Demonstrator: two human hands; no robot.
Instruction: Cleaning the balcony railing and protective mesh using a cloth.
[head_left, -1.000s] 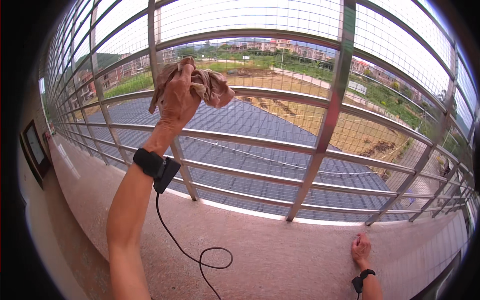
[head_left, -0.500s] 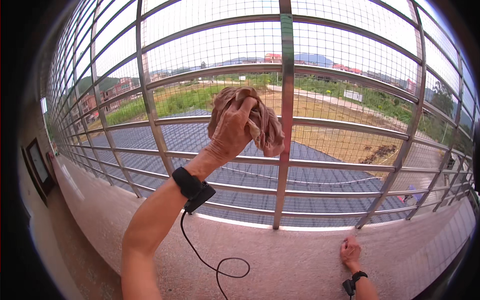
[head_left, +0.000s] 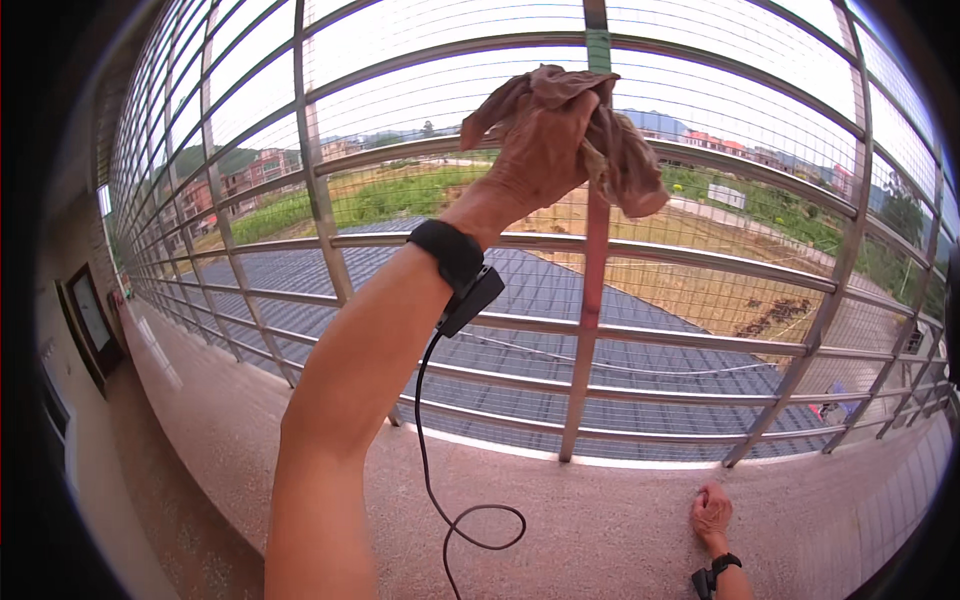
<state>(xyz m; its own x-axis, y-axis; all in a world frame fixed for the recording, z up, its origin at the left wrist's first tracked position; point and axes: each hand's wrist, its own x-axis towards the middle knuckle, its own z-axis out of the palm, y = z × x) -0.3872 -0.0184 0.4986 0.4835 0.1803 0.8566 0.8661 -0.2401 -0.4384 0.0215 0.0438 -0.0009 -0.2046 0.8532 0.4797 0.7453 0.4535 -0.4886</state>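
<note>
My left hand (head_left: 540,140) is raised against the upright steel post (head_left: 590,300) of the balcony grille, its fingers curled shut around a crumpled brown rag (head_left: 610,150). The rag lies bunched under my fingers and spills out to the far side of the post, one loose fold hanging just below my fingertips, another flap sticking out above my knuckles on the near side. Rag and post are touching; the cloth wraps partly across the post's front. A black wrist strap (head_left: 450,250) sits below that hand, and its thin black cable (head_left: 440,480) loops down in front of the ledge. My right hand (head_left: 712,512) rests low, right of the post's foot, on the speckled ledge (head_left: 600,530), fingers loosely together, holding nothing.
</note>
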